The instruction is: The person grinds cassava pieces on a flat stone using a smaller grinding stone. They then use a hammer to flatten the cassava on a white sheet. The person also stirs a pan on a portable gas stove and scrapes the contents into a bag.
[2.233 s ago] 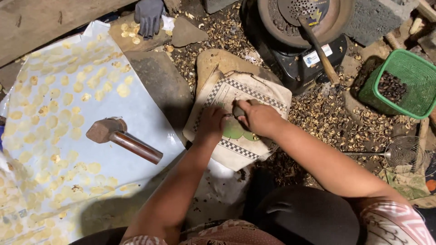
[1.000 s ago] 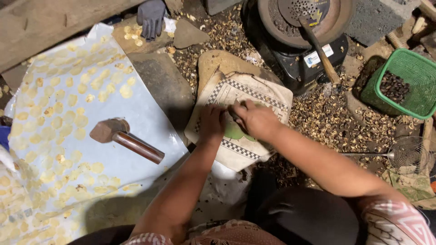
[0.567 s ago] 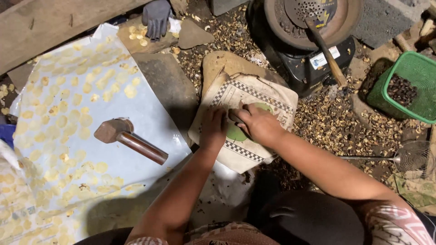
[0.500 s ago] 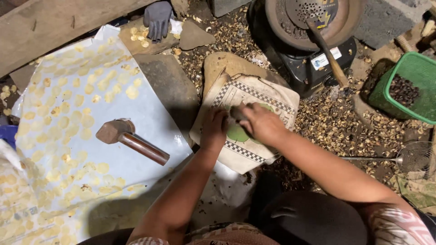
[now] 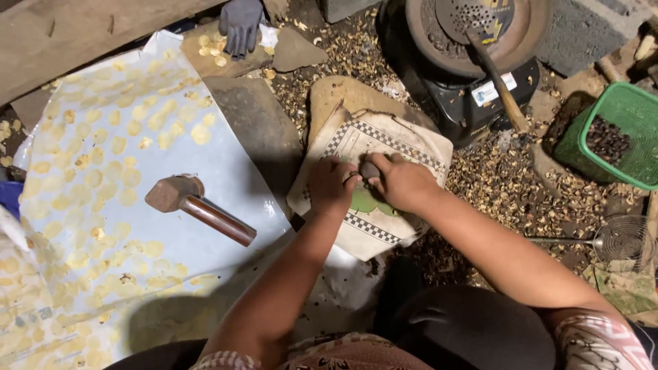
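A white sack cloth with a checkered border (image 5: pixel 404 147) lies over a flat stone in front of me. My left hand (image 5: pixel 330 185) rests on the cloth with its fingers curled, touching a small dark stone (image 5: pixel 369 169). My right hand (image 5: pixel 403 182) is shut on that dark stone, pressing it down onto the cloth. What lies under the stone is hidden. A hammer with a metal handle and rusty head (image 5: pixel 199 207) lies to the left on a pale sheet.
The pale plastic sheet (image 5: pixel 226 175) carries several flattened yellow discs. Another person's gloved hand (image 5: pixel 241 24) is at the top. A black stove with a wok and ladle (image 5: pixel 480 62), a green basket of dark seeds (image 5: pixel 634 109), a wire skimmer (image 5: pixel 620 240) and husk litter surround the stone.
Both hands stay on the cloth around the dark stone, shifting only slightly. The camera view has drifted a little; the hammer has not moved.
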